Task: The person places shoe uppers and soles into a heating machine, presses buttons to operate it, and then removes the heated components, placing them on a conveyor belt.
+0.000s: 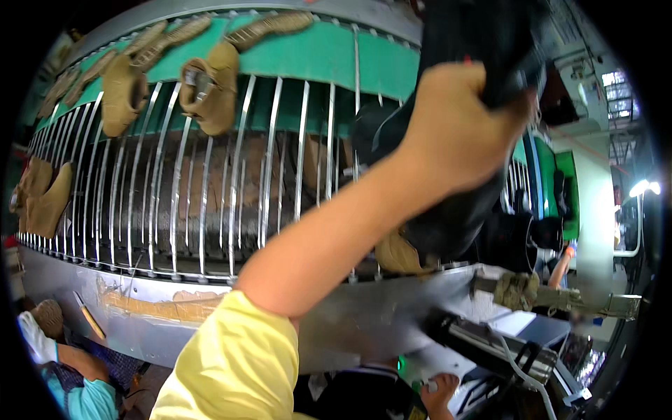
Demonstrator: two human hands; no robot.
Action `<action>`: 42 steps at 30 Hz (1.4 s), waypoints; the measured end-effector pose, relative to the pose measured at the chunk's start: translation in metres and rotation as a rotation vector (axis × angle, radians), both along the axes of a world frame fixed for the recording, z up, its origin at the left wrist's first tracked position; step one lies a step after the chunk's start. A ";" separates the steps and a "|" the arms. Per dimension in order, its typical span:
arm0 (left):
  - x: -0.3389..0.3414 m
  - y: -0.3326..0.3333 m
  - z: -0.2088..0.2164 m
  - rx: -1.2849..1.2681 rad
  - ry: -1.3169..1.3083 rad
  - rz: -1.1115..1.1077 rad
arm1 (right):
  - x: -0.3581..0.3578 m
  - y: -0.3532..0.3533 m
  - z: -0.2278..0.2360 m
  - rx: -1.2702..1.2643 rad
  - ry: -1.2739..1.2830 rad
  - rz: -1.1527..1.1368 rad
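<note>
Yellow sleeve (pixel 231 364), nearest the camera: covering the upper arm, lower centre. Tan boots (pixel 50 204): sitting at far left on the barred rack (pixel 302 150). Wooden-handled tool (pixel 91 318): lying on the metal counter (pixel 350 329), lower left. Tan shoes (pixel 124 98), two: resting upper left, soles (pixel 273 29) lying beyond. Right hand (pixel 439 393): curling at the lower edge; cannot tell whether its fingers are holding anything. Left hand (pixel 462 133): clamping its fingers on a blurred black boot-like item (pixel 465 31), upper right of centre. Handling, as judged: keeping the grip firm, moving slowly, clearing neighbouring footwear. Pose: forearm slanting toward upper right, back of hand facing the camera.
</note>
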State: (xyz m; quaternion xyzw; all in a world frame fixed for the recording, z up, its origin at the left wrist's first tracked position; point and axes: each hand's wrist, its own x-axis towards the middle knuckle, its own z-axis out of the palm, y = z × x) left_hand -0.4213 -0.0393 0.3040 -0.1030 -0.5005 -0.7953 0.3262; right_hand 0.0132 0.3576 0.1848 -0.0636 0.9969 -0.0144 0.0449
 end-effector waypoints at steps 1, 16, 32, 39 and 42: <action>0.025 -0.011 0.002 -0.047 -0.023 -0.046 | 0.009 0.008 -0.008 -0.041 0.009 -0.046; 0.371 -0.068 -0.010 0.268 -0.224 -0.329 | 0.037 -0.048 -0.017 -0.336 0.240 0.029; 0.451 -0.050 -0.034 0.149 -0.331 -0.238 | 0.163 0.043 -0.015 -0.842 0.481 -0.479; 0.446 -0.059 -0.047 -0.066 -0.399 -0.215 | 0.161 0.045 -0.018 -0.854 0.442 -0.476; 0.463 -0.057 -0.051 -0.241 -0.421 -0.216 | 0.161 0.036 -0.012 -0.758 0.437 -0.460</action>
